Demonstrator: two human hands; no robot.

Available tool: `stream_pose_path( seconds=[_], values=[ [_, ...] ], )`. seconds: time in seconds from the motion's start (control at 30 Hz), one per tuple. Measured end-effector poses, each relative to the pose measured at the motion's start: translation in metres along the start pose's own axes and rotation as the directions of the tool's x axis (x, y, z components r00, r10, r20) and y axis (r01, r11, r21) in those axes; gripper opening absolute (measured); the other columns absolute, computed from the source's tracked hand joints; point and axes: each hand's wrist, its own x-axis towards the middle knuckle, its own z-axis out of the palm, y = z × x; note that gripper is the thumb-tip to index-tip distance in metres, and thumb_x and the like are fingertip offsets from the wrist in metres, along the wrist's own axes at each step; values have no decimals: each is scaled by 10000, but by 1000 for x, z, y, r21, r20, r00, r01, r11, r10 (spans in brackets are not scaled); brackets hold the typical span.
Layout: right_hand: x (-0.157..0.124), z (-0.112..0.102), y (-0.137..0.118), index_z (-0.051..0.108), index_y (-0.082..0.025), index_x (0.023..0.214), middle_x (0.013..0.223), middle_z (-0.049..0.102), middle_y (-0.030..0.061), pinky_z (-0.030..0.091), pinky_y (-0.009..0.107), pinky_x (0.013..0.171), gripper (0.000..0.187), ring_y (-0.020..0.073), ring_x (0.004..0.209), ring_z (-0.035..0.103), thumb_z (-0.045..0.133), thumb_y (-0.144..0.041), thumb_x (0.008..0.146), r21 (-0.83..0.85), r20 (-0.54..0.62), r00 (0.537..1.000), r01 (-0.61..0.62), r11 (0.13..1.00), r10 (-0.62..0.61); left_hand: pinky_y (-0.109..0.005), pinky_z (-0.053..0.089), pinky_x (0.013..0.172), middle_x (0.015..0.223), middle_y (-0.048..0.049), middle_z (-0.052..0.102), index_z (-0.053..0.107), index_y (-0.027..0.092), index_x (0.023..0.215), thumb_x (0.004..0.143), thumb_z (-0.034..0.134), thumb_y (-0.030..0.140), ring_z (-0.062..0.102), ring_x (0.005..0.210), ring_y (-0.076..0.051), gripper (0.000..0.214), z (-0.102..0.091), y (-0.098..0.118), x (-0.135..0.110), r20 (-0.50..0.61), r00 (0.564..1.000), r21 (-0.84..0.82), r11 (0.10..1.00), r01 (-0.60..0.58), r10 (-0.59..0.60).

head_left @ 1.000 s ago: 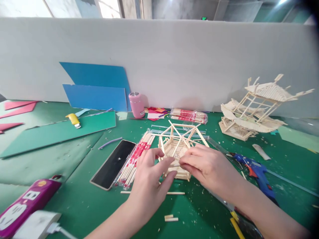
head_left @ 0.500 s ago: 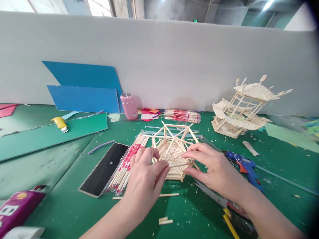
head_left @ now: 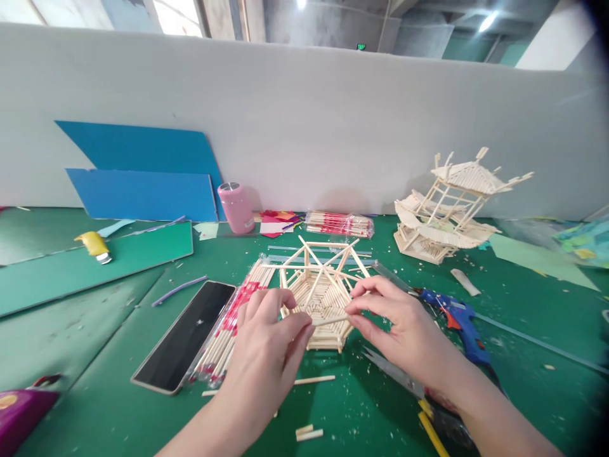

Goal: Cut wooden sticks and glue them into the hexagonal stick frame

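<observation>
A thin wooden stick [head_left: 330, 321] lies roughly level between my two hands, over the near side of a polygonal frame of wooden sticks [head_left: 328, 343]. My left hand [head_left: 266, 339] pinches its left end between thumb and forefinger. At the right end, the thumb and fingertips of my right hand [head_left: 397, 317] are closed on it. The frame has a patterned floor of concentric sticks and slanting sticks that cross above it. Whether the held stick touches the frame, I cannot tell. My fingers hide parts of the frame's left and right sides.
Bundled red-marked sticks [head_left: 242, 311] and a phone [head_left: 185, 336] lie left. Scissors [head_left: 394, 371] and a blue glue gun [head_left: 454, 317] are right, near my forearm. A stick pagoda [head_left: 447, 216] stands back right, a pink canister [head_left: 236, 208] at the back. Cut stick pieces [head_left: 309, 433] lie in front.
My right thumb and fingers have closed from a wider spread onto the stick's right end. My left hand keeps its pinch. The whole view has shifted slightly, so things appear further left.
</observation>
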Motion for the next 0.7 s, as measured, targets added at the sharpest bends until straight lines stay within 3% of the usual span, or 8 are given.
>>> stream_pose_path(
  seconds=[0.43,0.53,0.63,0.7],
  values=[
    [0,-6,-5,621,-237,843,938,525,-10,423,261,755,120,101,831,527,505,-205,851,-29,78,995,-63,998,65,-382,353,677,910,-88,490,622,173,803,829,469,144,420,834,-241,158,-2,2,0,48,998,84,996,-30,26],
    [3,-6,-6,616,-231,818,933,523,-7,423,269,745,129,107,822,528,495,-205,854,-55,93,994,-58,997,63,-389,366,667,918,-103,505,610,163,896,810,492,119,435,832,-245,153,-4,8,-7,-44,998,99,994,-38,42],
    [2,-9,-5,612,-237,813,943,518,-5,422,268,747,137,111,821,533,484,-219,859,-33,79,995,-65,997,67,-373,394,667,865,-94,531,606,154,911,775,531,73,469,781,-212,175,-2,19,-21,-228,969,-18,994,-105,98],
    [-3,-11,-6,603,-241,829,962,514,-1,423,256,752,130,115,844,534,478,-236,863,16,19,996,-82,997,82,-326,425,624,791,-70,562,616,167,891,773,537,77,498,709,-179,167,3,28,-31,-226,971,-243,961,-134,78]
  ],
)
